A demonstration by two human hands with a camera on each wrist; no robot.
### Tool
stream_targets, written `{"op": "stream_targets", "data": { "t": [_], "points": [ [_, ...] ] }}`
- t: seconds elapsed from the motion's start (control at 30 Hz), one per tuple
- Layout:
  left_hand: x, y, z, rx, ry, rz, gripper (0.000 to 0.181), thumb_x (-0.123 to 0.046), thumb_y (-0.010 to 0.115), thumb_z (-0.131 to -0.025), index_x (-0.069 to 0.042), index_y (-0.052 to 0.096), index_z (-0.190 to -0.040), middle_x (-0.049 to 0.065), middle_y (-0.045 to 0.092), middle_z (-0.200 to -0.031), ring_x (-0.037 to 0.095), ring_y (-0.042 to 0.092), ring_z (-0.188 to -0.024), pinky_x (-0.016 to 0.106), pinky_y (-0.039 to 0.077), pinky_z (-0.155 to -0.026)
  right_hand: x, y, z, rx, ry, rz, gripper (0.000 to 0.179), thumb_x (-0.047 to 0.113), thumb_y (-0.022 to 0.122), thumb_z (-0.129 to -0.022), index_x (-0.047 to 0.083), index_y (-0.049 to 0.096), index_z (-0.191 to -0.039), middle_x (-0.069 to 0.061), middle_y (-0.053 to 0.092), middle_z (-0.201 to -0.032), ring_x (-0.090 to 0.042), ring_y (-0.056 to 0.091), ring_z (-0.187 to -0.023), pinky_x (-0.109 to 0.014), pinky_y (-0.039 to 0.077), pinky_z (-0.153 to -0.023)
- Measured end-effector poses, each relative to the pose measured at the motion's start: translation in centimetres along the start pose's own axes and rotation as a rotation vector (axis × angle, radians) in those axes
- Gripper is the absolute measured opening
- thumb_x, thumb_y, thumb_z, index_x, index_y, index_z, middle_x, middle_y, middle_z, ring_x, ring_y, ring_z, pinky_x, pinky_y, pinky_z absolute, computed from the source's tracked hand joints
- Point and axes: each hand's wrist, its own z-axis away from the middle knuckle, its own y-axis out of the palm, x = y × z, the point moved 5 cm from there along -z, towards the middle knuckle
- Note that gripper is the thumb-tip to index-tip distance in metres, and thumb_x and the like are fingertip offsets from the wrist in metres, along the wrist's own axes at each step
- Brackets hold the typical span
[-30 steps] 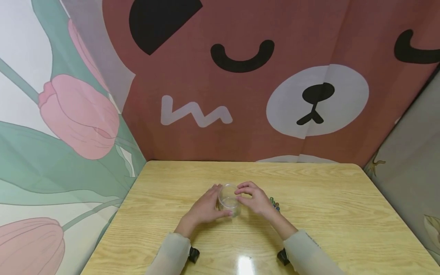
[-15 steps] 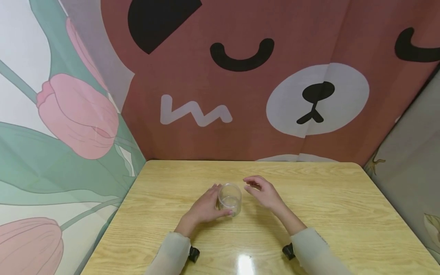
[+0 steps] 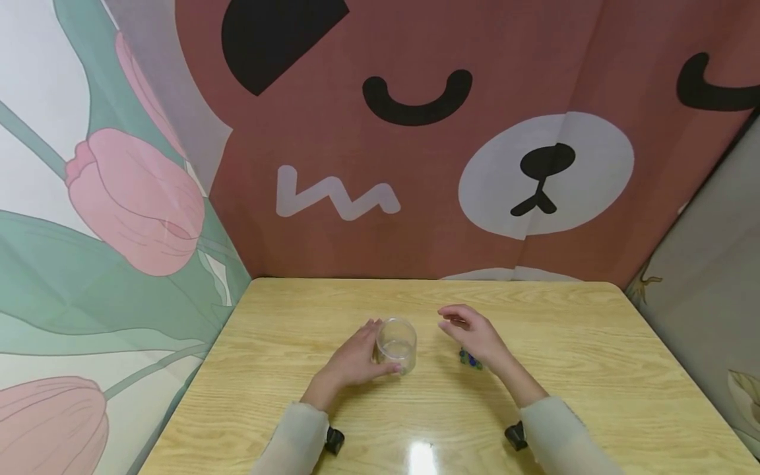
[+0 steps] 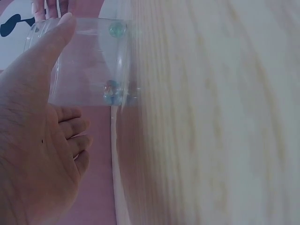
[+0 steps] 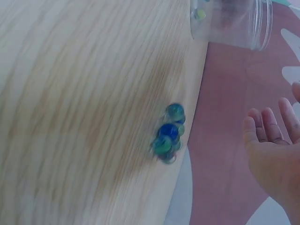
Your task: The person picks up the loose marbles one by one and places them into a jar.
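Observation:
A clear plastic jar [image 3: 396, 346] stands upright on the table, open at the top. My left hand [image 3: 353, 356] holds it from the left, thumb at the front and fingers at the far side. Through the wall in the left wrist view, a green marble [image 4: 117, 29] and some bluish marbles [image 4: 111, 91] show at the bottom. My right hand [image 3: 477, 336] hovers right of the jar, fingers loosely bent, with nothing visible in it. Below it lies a cluster of several blue and green marbles [image 5: 168, 133], partly covered by the hand in the head view.
The wooden table [image 3: 285, 310] reaches back to a brown curtain [image 3: 332, 244] printed with a bear. A tulip-patterned curtain [image 3: 136, 204] hangs at the left, a grey one [image 3: 706, 251] at the right. Small black devices [image 3: 335, 441] sit at both wrists.
My right hand has moved from the jar's mouth to the right, over the loose marbles. My left hand and the jar have stayed in place.

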Motion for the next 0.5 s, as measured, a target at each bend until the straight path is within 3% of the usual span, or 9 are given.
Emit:
{"op": "stream_targets", "data": {
  "t": [0.5],
  "points": [
    [0.1, -0.2, 0.3, -0.008, 0.009, 0.027, 0.112, -0.077, 0.064, -0.082, -0.009, 0.024, -0.162, 0.013, 0.027, -0.166, 0.028, 0.023, -0.154, 0.05, 0.029, -0.121, -2.9, -3.5, 1.6, 0.0, 0.042, 0.042, 0.045, 0.032, 0.063, -0.102, 0.001, 0.06, -0.135, -0.018, 0.058, -0.137, -0.039, 0.053, -0.13, -0.051, 0.047, -0.106]
  ]
}}
